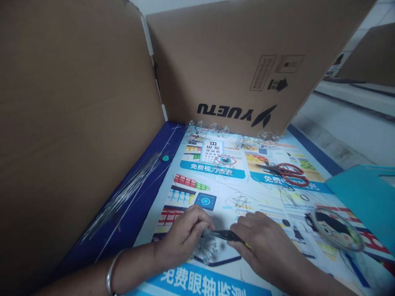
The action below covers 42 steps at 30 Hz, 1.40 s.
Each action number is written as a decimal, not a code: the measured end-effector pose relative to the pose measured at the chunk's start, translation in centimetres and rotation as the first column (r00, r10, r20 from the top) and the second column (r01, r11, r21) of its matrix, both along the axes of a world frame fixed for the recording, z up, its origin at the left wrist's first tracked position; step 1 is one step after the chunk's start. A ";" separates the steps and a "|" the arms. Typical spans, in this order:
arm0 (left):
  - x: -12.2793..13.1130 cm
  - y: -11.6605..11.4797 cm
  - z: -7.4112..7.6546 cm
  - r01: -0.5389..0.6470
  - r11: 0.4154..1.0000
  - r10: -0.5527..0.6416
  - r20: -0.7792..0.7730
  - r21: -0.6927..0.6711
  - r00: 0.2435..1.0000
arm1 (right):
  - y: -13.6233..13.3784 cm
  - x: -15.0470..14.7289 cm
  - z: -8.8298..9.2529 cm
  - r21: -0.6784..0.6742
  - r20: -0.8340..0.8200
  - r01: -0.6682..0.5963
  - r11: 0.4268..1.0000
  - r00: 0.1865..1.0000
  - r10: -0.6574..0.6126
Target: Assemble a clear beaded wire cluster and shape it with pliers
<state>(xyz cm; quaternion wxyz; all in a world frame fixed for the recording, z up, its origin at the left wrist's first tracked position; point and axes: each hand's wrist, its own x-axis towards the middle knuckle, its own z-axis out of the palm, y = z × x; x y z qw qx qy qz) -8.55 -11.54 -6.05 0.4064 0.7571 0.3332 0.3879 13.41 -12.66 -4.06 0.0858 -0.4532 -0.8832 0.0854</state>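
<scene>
My left hand [191,230], with a silver bangle on its wrist, pinches a clear beaded wire piece [205,248] whose thin wires fan out below the fingers. My right hand [262,238] is closed round a pair of pliers [230,235] with dark jaws and a bit of yellow on the handle. The pliers' tips reach the top of the wire piece beside my left fingertips. Whether the jaws grip a wire is too small to tell. Both hands are low over the printed sheet [191,193].
Cardboard panels [228,61] stand at the back and left. Long thin wires [126,193] and a green lump [166,158] lie on the left. Red-handled scissors [291,173] and a round clear container [336,230] are on the right. Several clear wire pieces [212,127] line the back.
</scene>
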 end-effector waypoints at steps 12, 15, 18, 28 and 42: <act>-0.1 -0.2 0.2 -0.005 0.999 0.006 0.029 -0.033 1.000 | 0.1 -0.1 0.0 0.143 -0.029 -0.008 0.990 0.999 0.012; -0.1 -0.2 0.1 -0.012 0.999 0.013 0.044 -0.032 0.999 | -0.1 -0.1 0.0 0.146 -0.038 -0.007 0.989 0.999 0.012; -0.2 -0.2 0.0 -0.018 1.000 0.019 0.037 -0.018 0.999 | -0.2 -0.1 0.1 0.139 -0.044 -0.019 0.990 0.999 0.026; -0.1 -0.4 -0.3 -0.048 0.999 0.048 -0.007 -0.016 0.999 | 0.5 0.1 0.1 0.214 0.018 -0.104 0.971 0.995 0.102; 0.0 -0.3 -0.2 -0.061 0.998 0.062 -0.020 0.006 0.998 | 1.0 0.2 0.2 0.220 0.002 -0.096 0.971 0.995 0.098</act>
